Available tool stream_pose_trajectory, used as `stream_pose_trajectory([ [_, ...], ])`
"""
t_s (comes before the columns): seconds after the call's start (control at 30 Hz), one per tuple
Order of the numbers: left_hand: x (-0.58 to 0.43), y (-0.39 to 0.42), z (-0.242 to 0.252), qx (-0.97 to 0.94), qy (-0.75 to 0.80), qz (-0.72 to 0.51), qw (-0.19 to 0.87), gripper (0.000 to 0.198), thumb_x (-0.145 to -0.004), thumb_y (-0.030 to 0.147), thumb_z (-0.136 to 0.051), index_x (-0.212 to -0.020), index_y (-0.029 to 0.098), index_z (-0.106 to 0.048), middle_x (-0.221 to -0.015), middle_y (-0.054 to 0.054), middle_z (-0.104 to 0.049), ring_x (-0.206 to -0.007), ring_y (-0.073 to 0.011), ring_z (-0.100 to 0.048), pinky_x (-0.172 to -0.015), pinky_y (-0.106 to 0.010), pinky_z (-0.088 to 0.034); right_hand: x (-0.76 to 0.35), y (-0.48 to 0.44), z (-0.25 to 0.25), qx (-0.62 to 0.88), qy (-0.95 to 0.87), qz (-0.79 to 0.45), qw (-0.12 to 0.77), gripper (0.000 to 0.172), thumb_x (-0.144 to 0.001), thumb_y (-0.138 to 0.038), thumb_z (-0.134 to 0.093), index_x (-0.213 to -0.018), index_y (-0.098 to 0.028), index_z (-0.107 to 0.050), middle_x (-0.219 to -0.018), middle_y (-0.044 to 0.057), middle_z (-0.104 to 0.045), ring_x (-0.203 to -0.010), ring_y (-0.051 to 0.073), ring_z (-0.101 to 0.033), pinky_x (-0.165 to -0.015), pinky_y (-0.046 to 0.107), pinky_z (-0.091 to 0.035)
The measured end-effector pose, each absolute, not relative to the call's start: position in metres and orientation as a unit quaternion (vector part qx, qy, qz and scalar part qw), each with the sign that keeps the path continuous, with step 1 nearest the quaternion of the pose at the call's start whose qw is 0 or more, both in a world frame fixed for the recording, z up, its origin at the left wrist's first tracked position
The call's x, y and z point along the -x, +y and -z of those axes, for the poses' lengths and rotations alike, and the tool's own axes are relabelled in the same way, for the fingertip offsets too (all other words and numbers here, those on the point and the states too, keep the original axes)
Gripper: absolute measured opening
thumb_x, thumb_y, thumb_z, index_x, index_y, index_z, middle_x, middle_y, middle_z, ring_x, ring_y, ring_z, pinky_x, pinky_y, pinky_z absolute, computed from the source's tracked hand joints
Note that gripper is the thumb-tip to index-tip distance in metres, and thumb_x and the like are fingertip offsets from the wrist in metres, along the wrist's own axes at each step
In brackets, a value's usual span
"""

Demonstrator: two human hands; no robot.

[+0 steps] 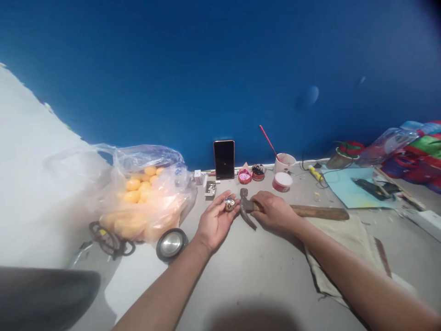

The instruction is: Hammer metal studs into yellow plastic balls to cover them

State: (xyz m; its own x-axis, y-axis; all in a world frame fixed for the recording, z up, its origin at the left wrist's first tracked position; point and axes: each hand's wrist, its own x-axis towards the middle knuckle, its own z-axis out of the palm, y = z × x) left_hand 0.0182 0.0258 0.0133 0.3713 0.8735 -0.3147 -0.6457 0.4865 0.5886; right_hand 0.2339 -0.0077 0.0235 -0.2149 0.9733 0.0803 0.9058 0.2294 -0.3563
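Observation:
My left hand (217,223), palm up, holds a small shiny metallic object (229,204) between its fingertips. Close to its right, my right hand (275,211) is wrapped round the wooden handle of a claw hammer (319,212) near the head. The hammer lies sideways over the grey table (241,285), its head pointing left and its claw toward me. A small gap shows between the metallic object and the hammer head.
A plastic bag of orange-yellow items (148,193) and a round metal lid (172,244) stand left. Behind are an upright phone (224,159), small tubs (282,181) and a white cup (285,162). A cloth (330,248) and blue sheet (354,186) lie right.

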Motion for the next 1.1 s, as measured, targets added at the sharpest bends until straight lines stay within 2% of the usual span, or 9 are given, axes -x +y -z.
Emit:
stream_pose_trajectory([
  [0.13, -0.022, 0.017, -0.011, -0.251, 0.321, -0.489, 0.772, 0.031, -0.077, 0.009, -0.073, -0.108, 0.015, -0.073, -0.117, -0.011, -0.072, -0.104, -0.0213, -0.072, -0.098, -0.036, -0.057, -0.232, -0.009, -0.025, 0.609, -0.77, -0.117, 0.148, 0.018, -0.09, -0.027, -0.06, -0.104, -0.017, -0.066, -0.101, 0.008, -0.068, -0.098, 0.023, -0.06, -0.083, 0.031, -0.04],
  [0.23, -0.024, 0.014, -0.01, -0.291, 0.341, -0.498, 0.742, 0.034, -0.074, 0.014, -0.078, -0.107, 0.016, -0.074, -0.117, -0.01, -0.071, -0.101, -0.0194, -0.07, -0.093, -0.033, -0.056, -0.232, -0.009, -0.025, 0.61, -0.77, -0.116, 0.147, 0.015, -0.089, -0.023, -0.059, -0.101, -0.018, -0.065, -0.099, 0.007, -0.066, -0.095, 0.022, -0.06, -0.079, 0.03, -0.039],
  [0.4, -0.023, 0.013, -0.012, -0.386, 0.405, -0.489, 0.669, 0.036, -0.075, 0.02, -0.075, -0.111, 0.018, -0.074, -0.12, -0.01, -0.073, -0.09, -0.017, -0.067, -0.079, -0.028, -0.053, -0.234, -0.008, -0.023, 0.605, -0.774, -0.117, 0.147, 0.017, -0.089, -0.023, -0.059, -0.104, -0.019, -0.064, -0.1, 0.007, -0.066, -0.096, 0.022, -0.06, -0.081, 0.031, -0.04],
  [0.57, -0.021, 0.009, -0.018, -0.459, 0.435, -0.49, 0.6, 0.044, -0.078, 0.02, -0.074, -0.121, 0.022, -0.066, -0.116, -0.008, -0.074, -0.094, -0.017, -0.065, -0.079, -0.025, -0.05, -0.234, -0.007, -0.023, 0.601, -0.777, -0.118, 0.147, 0.012, -0.089, -0.021, -0.058, -0.099, -0.02, -0.064, -0.098, 0.007, -0.066, -0.095, 0.022, -0.059, -0.081, 0.032, -0.04],
  [0.73, -0.021, 0.006, -0.021, -0.468, 0.413, -0.482, 0.615, 0.04, -0.077, 0.026, -0.078, -0.115, 0.021, -0.066, -0.111, -0.008, -0.072, -0.09, -0.0167, -0.064, -0.077, -0.025, -0.05, -0.234, -0.008, -0.024, 0.604, -0.775, -0.118, 0.147, 0.015, -0.089, -0.023, -0.059, -0.103, -0.019, -0.064, -0.101, 0.007, -0.067, -0.096, 0.023, -0.06, -0.082, 0.032, -0.041],
  [0.83, -0.02, 0.008, -0.019, -0.463, 0.419, -0.473, 0.621, 0.039, -0.072, 0.025, -0.082, -0.108, 0.02, -0.069, -0.099, -0.005, -0.07, -0.081, -0.0147, -0.061, -0.072, -0.024, -0.05, -0.234, -0.008, -0.024, 0.605, -0.774, -0.114, 0.144, 0.016, -0.09, -0.025, -0.059, -0.104, -0.019, -0.064, -0.101, 0.008, -0.067, -0.097, 0.023, -0.06, -0.082, 0.032, -0.041],
  [0.93, -0.019, 0.01, -0.016, -0.43, 0.405, -0.472, 0.655, 0.046, -0.07, 0.024, -0.084, -0.113, 0.021, -0.068, -0.087, 0.0, -0.065, -0.072, -0.0122, -0.058, -0.066, -0.023, -0.049, -0.234, -0.008, -0.024, 0.608, -0.773, -0.114, 0.14, 0.018, -0.092, -0.028, -0.059, -0.106, -0.019, -0.065, -0.101, 0.008, -0.067, -0.096, 0.024, -0.06, -0.082, 0.033, -0.041],
  [1.1, -0.018, 0.007, -0.017, -0.4, 0.348, -0.432, 0.729, 0.047, -0.075, 0.028, -0.083, -0.118, 0.019, -0.065, -0.079, -0.002, -0.067, -0.064, -0.0129, -0.06, -0.062, -0.026, -0.051, -0.234, -0.007, -0.023, 0.606, -0.774, -0.113, 0.145, 0.017, -0.091, -0.026, -0.058, -0.105, -0.019, -0.065, -0.099, 0.007, -0.066, -0.096, 0.023, -0.06, -0.081, 0.033, -0.041],
])
